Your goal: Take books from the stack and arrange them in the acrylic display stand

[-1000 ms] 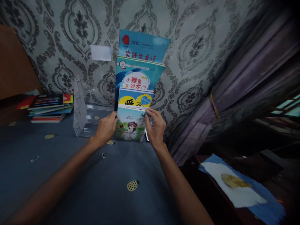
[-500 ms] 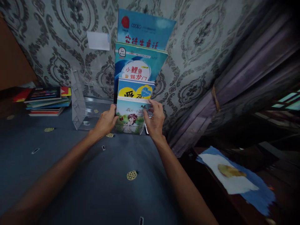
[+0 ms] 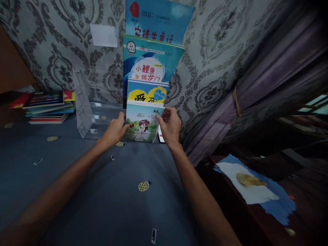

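Note:
A small light-blue and green book with a drawn figure on its cover stands in the lowest front tier of a clear acrylic stepped rack. My left hand grips its left edge, thumb in front. On its right edge my right hand closes, thumb on the cover and fingers behind. Rising in steps behind it are a blue and yellow book, a teal book with red lettering in a white circle, and a large blue book at the top. Their lower parts are hidden.
To the left lies a stack of books on the dark blue pineapple-print cloth. Patterned wallpaper with a white paper is behind. A purple curtain hangs at right, above a blue cloth with white paper on it.
The view has tilted slightly down and closer, so the books appear higher. Both hands stay at the front book's edges; the right fingers have closed further round its edge.

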Motion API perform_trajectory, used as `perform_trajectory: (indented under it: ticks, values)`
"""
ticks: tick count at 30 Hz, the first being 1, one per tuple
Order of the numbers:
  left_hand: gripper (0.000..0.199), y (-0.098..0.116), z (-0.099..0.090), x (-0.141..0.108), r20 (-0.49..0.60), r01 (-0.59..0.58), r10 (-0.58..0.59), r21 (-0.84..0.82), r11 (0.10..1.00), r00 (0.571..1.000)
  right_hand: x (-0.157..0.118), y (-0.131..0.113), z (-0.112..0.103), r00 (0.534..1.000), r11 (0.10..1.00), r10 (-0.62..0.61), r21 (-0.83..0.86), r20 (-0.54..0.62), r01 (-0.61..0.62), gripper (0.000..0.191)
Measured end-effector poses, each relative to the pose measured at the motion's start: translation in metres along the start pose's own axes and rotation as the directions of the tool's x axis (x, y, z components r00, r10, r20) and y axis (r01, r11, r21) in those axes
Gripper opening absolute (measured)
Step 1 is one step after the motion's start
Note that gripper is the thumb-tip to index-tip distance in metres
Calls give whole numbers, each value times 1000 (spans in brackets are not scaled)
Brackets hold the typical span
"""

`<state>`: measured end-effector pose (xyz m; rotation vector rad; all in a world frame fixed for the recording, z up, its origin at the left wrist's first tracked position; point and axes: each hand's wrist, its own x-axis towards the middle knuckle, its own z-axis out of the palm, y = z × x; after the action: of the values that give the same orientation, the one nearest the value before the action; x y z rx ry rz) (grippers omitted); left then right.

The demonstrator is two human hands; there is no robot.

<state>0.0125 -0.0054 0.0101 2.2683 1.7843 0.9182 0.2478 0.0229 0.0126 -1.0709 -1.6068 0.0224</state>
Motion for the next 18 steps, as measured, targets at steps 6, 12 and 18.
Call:
perform_trajectory:
  ticks: [6,12,18]
  values:
    - [27,4,4,-3,40,32,-39,153,988,998,0,-1,-3,998,999,-1,-46,63,4,34]
    - [39,15,0,-6,114,96,-130,268,959,985,-2,-4,-5,997,997,23,-76,79,-17,41]
    - [43,21,-3,-7,143,125,-169,271,954,975,-5,-2,0,997,998,56,-30,58,-54,41]
